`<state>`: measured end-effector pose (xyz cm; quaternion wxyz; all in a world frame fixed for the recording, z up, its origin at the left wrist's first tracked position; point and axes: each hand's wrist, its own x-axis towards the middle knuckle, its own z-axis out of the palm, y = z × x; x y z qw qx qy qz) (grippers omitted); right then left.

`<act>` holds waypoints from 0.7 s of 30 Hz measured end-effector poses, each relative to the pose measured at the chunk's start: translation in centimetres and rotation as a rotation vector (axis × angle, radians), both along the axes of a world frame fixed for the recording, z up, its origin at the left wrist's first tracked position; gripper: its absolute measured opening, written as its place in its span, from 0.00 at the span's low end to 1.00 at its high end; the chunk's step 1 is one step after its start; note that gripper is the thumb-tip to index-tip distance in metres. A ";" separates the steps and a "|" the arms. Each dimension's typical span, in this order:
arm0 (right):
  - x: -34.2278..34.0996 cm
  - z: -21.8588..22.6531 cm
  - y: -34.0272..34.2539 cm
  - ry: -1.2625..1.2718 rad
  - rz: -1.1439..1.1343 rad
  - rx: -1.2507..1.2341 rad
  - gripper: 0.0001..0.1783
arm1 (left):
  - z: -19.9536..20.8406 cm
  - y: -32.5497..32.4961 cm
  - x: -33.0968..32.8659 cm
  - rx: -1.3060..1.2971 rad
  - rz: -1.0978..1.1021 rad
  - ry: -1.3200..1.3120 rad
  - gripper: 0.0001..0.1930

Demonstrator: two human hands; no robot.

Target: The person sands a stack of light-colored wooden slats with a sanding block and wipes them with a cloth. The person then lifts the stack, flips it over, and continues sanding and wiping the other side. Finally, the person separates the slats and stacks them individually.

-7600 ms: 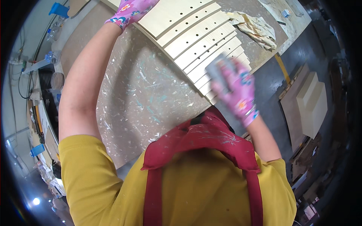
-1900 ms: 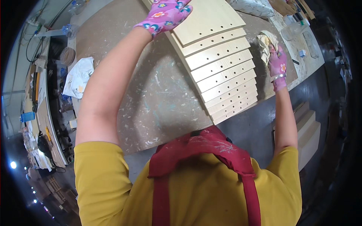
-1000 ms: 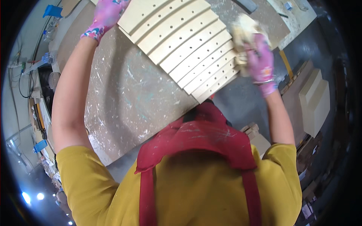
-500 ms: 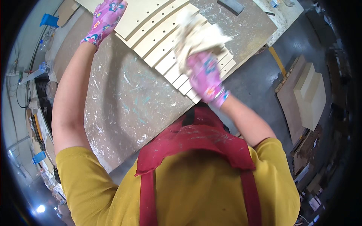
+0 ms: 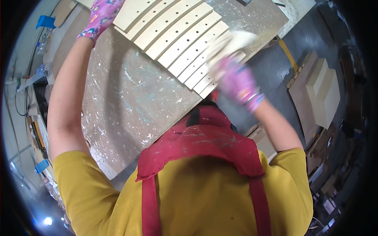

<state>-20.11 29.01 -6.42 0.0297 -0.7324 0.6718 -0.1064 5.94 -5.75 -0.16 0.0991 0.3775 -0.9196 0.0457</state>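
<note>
A pale wooden piece (image 5: 161, 33) with curved, stepped strips and rows of small dark holes lies on a paint-spattered worktable (image 5: 134, 90). My right hand (image 5: 238, 80), in a pink flowered glove, is closed on a cream cloth (image 5: 232, 45) at the piece's near right end. Motion smears both cloth and glove. At the top left, my left hand (image 5: 103, 17) wears a matching glove and is at the wooden piece's left edge. The picture's upper rim cuts off its fingers, so their grip does not show.
Stepped pale blocks (image 5: 325, 92) stand on a brown board to the right, below table height. A yellow stripe (image 5: 288, 55) marks the grey floor. Clear plastic bottles (image 5: 44, 45) and a blue object (image 5: 46, 21) are at the far left.
My right hand and the cloth have swept right and toward me, uncovering more holed strips. The left hand appears slightly higher, with its fingers out of the picture.
</note>
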 end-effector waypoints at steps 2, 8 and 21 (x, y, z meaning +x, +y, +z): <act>1.5 -4.8 1.6 0.050 0.174 0.113 0.09 | -0.6 -1.0 -0.6 0.009 0.006 -0.010 0.27; -9.1 -2.1 -1.0 -0.210 -0.161 -0.090 0.09 | -0.9 -2.0 0.4 -0.034 -0.033 0.102 0.28; -10.6 -2.0 -0.4 -0.155 -0.080 -0.100 0.13 | -0.5 0.0 -0.6 -0.049 0.086 0.036 0.28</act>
